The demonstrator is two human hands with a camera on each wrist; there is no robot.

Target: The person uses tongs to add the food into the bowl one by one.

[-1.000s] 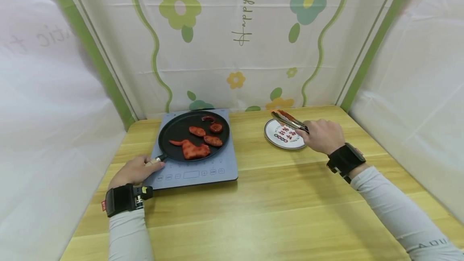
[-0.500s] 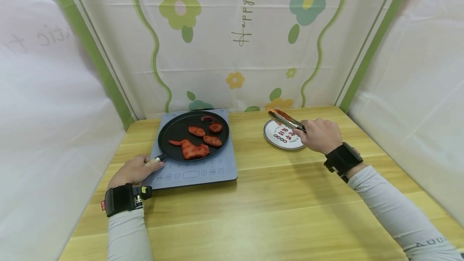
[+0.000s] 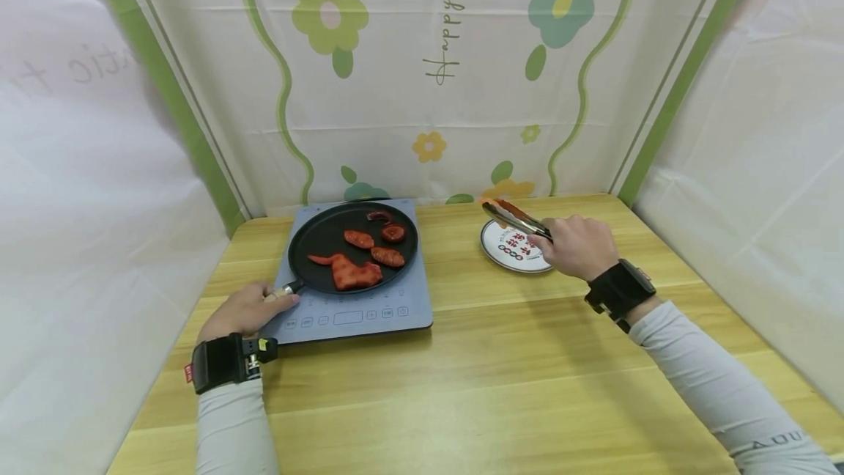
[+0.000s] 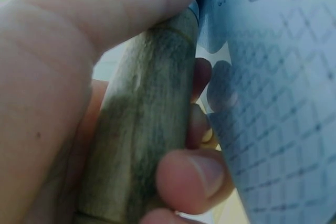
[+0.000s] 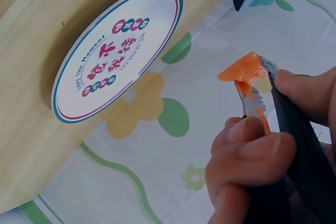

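My left hand [image 3: 240,310] grips the wooden handle [image 4: 147,98] of a flat black frying pan [image 3: 323,233], which sits on a grey induction cooktop [image 3: 418,299]. In the pan lie a red-brown chicken wing [image 3: 356,275], two scored oval pieces [image 3: 387,256], a round piece [image 3: 393,232] and a dark curved piece [image 3: 378,215]. My right hand [image 3: 580,246] holds tongs [image 5: 302,119] by their black handles. A glossy orange piece [image 5: 244,69] is pinched at the metal tips. Beneath them, in the head view, is a white plate [image 3: 491,244] with red lettering.
A wooden table [image 3: 461,380] carries everything. Behind it hangs a white curtain [image 3: 395,94] printed with flowers, and white fabric walls close off both sides. Bare wood separates the cooktop from the plate.
My right hand has drifted slightly to the left with the tongs, over the plate's far left side. The left hand, the pan and its pieces have stayed still.
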